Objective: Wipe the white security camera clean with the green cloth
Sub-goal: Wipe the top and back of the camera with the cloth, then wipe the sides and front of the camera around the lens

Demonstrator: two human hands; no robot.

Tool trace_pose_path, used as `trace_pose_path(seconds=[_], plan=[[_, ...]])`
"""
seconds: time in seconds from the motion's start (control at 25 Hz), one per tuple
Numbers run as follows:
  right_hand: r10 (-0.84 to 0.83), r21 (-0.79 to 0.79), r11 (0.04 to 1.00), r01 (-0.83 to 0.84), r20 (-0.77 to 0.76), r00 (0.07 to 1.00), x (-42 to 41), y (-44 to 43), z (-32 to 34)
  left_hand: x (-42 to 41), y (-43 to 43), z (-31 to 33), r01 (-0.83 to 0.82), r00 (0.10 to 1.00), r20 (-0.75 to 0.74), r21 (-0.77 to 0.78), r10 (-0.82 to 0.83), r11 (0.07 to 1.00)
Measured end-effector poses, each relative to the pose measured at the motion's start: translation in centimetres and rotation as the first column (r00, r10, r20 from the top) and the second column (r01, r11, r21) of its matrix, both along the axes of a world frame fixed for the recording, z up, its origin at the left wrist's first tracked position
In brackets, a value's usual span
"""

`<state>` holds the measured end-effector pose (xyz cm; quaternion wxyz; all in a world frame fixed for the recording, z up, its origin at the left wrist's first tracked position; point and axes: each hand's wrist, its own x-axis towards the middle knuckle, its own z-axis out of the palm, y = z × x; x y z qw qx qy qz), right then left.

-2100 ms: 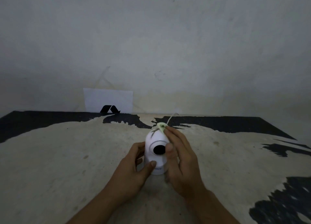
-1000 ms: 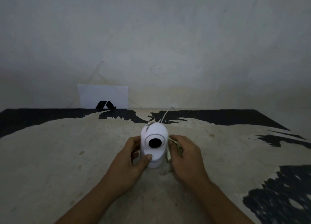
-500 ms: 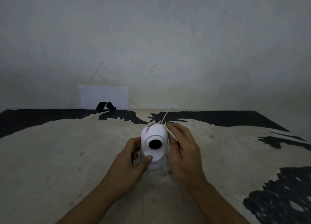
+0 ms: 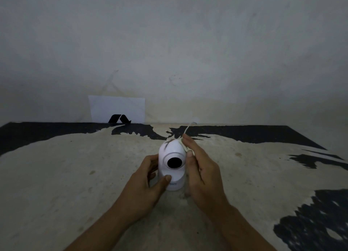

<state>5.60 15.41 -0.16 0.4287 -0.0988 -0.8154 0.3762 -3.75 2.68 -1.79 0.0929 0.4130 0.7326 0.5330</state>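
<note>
The white security camera (image 4: 172,156) stands upright on the table, its round black lens facing me. My left hand (image 4: 148,181) grips its base from the left, thumb on the front. My right hand (image 4: 199,167) presses the pale green cloth (image 4: 185,148) against the camera's upper right side; only a thin edge of cloth shows under the fingers. A thin white cable (image 4: 187,129) runs from behind the camera toward the wall.
The table (image 4: 75,175) is beige with black patches along the back and right. A white card with a black logo (image 4: 117,109) leans against the wall at the back left. The wall rises right behind the table.
My right hand slid the cloth from the camera's lower right side up to its upper right side. The left hand kept its hold on the base.
</note>
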Motion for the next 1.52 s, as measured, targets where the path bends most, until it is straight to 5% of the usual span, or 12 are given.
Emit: trace_pose_path(seconds=[0.08, 0.28, 0.68, 0.8, 1.0, 1.12, 1.24, 1.52], plan=[[0.026, 0.006, 1.0, -0.026, -0.012, 1.0, -0.2, 0.0, -0.1, 0.0, 0.0, 0.1, 0.002, 1.0, -0.003, -0.007, -0.002, 1.0], [0.087, -0.34, 0.938, -0.061, 0.063, 0.994, -0.4, 0.7, -0.3, 0.1, -0.2, 0.0, -0.008, 1.0, -0.025, 0.012, 0.008, 1.0], [-0.153, 0.175, 0.975, 0.136, 0.09, 0.984, 1.0, 1.4, -0.2, -0.2, -0.1, -0.4, -0.025, 0.999, -0.041, 0.013, 0.026, 1.0], [-0.16, 0.16, 0.977, 0.144, 0.09, 0.983, 1.8, 2.4, -0.3, -0.2, -0.1, -0.5, -0.019, 0.999, -0.037, 0.014, 0.019, 1.0], [-0.102, 0.188, 0.973, 0.136, -0.178, 0.979, 2.2, 1.0, 0.3, 0.6, -0.3, -0.3, -0.117, 0.99, -0.081, 0.004, 0.117, 0.993], [-0.057, 0.248, 0.963, 0.11, -0.212, 0.976, 2.2, -0.1, 0.3, 1.4, -1.0, 0.4, -0.258, 0.924, -0.235, 0.199, 0.302, 0.945], [0.018, 0.231, 0.972, 0.031, -0.207, 0.978, 2.2, -1.5, 0.2, 2.6, -1.7, 1.4, -0.135, 0.913, -0.304, 0.402, 0.271, 0.906], [0.146, -0.09, 0.983, -0.161, -0.153, 0.977, 2.5, -3.6, 0.6, 4.2, -1.6, 1.5, -0.051, 0.98, -0.153, 0.441, 0.131, 0.896]])
